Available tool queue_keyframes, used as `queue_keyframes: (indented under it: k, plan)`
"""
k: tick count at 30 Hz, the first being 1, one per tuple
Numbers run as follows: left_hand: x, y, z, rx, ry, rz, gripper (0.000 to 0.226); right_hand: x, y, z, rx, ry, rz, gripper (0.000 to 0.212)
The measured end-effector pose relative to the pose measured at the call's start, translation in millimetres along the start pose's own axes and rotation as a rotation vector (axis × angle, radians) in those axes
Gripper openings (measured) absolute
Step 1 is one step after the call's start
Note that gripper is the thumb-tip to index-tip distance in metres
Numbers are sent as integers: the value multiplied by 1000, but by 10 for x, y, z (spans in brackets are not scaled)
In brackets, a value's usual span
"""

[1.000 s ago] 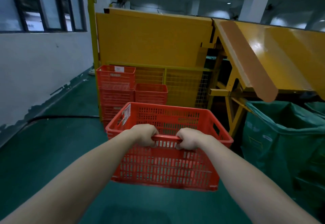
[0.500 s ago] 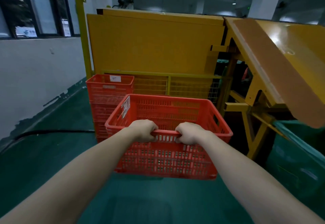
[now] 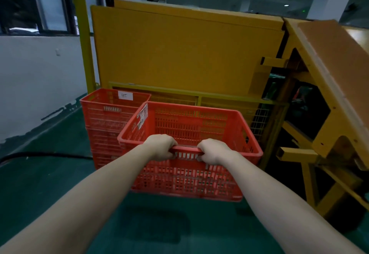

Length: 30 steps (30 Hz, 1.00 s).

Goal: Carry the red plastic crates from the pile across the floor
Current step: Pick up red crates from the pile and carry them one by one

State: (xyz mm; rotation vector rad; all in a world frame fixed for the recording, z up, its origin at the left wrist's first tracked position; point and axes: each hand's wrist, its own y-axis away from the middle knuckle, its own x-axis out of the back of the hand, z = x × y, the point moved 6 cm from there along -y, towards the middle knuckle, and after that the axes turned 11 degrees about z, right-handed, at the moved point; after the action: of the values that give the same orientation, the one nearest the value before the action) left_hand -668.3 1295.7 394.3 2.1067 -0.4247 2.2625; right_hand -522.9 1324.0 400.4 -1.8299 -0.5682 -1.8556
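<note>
— Where is the crate at this moment?

— I see the red crate [image 3: 189, 180] lifted in front of me, above the green floor [image 3: 50, 184]. A dark shadow [image 3: 153, 227] lies on the floor under it. Both arms are stretched forward.

— And how do the hands hold it?

— My left hand [image 3: 161, 147] and my right hand [image 3: 214, 151] both grip the near rim, with the fingers curled over the edge. They are close to each other, at the middle of that side. A paper label [image 3: 142, 116] hangs on the inner left wall of the crate.

— What stands around it?

— Behind it on the left is a stack of red crates [image 3: 107, 118], and the top one carries a white label [image 3: 125, 95]. My crate covers part of the stack, so I cannot tell if they touch. Further back there is a big yellow panel [image 3: 179, 54] with wire mesh [image 3: 257, 118] below it. On the right stands a sloped yellow frame [image 3: 319, 74]. A black cable [image 3: 46, 155] lies on the floor near the white wall [image 3: 36, 78] at the left.
</note>
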Motion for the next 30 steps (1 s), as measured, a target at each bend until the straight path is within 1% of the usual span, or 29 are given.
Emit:
queue_keyframes:
  k: [7, 10, 16, 18, 21, 25, 30]
  plan:
    - [-390, -1358, -860, -32, 9, -8, 12, -241, -1523, 474, -43, -10, -11, 8]
    - [-553, -1930, -1226, -44, 14, -19, 15, -321, -2143, 664, -63, -15, -27, 6]
    - [-929, -2873, -1778, -72, -6, -44, 17, -575, -3148, 1023, -70, -8, -48, 11]
    - [-1072, -3191, -1938, -63, -7, -60, 17, -685, -3497, 1179, -63, -15, -59, 9]
    - [-1290, -3622, -2159, -30, -10, -76, 17, -861, -4003, 1399, -35, -17, -78, 16]
    - [-1610, -4162, -2412, 14, -12, -100, 18, -1126, -4650, 1723, 10, -26, -109, 18]
    - [-1974, -4599, -2709, 62, -16, -133, 19, -1449, -5249, 1927, 63, -43, -150, 18]
